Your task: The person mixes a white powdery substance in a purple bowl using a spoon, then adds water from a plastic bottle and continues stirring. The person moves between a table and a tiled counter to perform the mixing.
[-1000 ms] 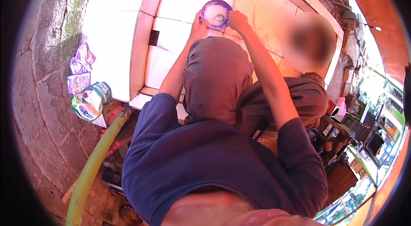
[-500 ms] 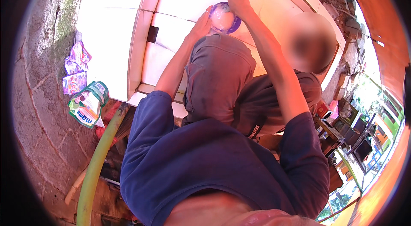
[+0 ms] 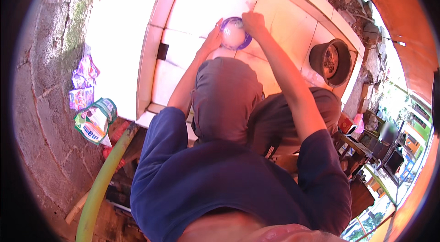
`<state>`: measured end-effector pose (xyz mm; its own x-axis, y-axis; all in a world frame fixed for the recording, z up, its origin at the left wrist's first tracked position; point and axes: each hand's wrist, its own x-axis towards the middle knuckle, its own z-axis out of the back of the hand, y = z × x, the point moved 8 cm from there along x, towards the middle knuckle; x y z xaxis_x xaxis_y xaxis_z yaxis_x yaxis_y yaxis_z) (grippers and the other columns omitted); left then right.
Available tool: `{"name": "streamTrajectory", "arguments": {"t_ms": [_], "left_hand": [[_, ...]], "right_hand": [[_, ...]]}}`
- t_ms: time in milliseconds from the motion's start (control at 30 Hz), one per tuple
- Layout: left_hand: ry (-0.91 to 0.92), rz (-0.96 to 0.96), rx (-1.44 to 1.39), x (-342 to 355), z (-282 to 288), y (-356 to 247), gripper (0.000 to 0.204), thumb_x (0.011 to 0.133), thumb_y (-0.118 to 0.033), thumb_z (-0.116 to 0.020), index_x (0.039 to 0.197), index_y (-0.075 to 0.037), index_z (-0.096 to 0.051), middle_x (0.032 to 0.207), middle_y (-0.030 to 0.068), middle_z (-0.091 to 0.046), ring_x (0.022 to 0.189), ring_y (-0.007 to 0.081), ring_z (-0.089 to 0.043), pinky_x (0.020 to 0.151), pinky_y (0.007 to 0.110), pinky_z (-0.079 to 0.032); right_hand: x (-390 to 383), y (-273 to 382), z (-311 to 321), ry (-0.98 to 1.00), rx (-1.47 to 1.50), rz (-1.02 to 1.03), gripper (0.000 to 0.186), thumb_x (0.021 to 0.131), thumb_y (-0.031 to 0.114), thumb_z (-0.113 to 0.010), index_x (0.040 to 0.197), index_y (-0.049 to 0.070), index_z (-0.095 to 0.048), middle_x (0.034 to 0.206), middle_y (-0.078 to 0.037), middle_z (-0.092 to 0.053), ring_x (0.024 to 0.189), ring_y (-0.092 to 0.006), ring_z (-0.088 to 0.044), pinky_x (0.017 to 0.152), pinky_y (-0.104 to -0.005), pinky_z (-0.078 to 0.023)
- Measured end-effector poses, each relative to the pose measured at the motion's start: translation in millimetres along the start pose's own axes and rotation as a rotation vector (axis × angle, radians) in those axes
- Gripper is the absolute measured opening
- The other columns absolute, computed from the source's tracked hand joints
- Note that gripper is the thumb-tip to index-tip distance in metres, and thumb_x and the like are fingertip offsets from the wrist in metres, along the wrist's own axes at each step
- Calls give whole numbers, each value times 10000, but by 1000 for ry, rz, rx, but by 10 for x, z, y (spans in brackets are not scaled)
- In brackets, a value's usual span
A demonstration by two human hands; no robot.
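Note:
A round bowl (image 3: pixel 234 35) with a purple-blue rim and a pale whitish inside sits on the white tiles beyond my knees. My left hand (image 3: pixel 214 37) lies against its left side, fingers along the rim, seeming to grip it. At the right rim, my right hand (image 3: pixel 253 22) is closed like a fist. Whatever its fingers hold, if anything, is hidden.
A dark round pot (image 3: pixel 331 62) stands on the tiles to the right. Purple packets (image 3: pixel 85 77) and a green-and-white pouch (image 3: pixel 95 120) lie at the left ledge. A yellow-green hose (image 3: pixel 106 178) runs down at lower left. A raised tiled edge (image 3: pixel 153 40) borders the left.
The bowl and both hands sit slightly lower in the picture, as the view has shifted. My right hand stays closed at the bowl's right rim. The dark pot, blurred before, now shows clearly.

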<state>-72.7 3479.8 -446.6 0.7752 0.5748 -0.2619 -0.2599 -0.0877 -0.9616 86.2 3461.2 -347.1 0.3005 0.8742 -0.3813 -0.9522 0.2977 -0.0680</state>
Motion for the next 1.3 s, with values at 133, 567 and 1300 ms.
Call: {"name": "streamTrajectory", "arguments": {"t_ms": [133,567,1300], "left_hand": [[-170,-166,342,221,202,33,658,992,-135,-498,1587,-71,-226,1246,229,-548,1139,300,-558,933,426,-495],[-648,-1057,727,1442,-73,-5236,625,943,-230,-616,1483,-4,-397,1461,326,-377,1359,453,-394,1140,516,-330],[-228,-809,820,1979,31,-5397,320,880,-212,-661,675,27,-607,934,269,-670,840,448,-642,750,527,-501]], "right_hand": [[-339,-135,-307,63,234,-183,213,847,134,-619,1009,30,-708,1081,-202,-716,998,-344,-713,864,-452,-586],[-1115,-461,-1163,-588,1157,-529,181,793,10,-597,958,-3,-668,796,-207,-695,756,-345,-698,690,-435,-537],[-1017,-430,-1202,-480,1191,-540,165,843,105,-665,986,23,-672,906,-200,-720,855,-353,-711,740,-456,-549]]}}
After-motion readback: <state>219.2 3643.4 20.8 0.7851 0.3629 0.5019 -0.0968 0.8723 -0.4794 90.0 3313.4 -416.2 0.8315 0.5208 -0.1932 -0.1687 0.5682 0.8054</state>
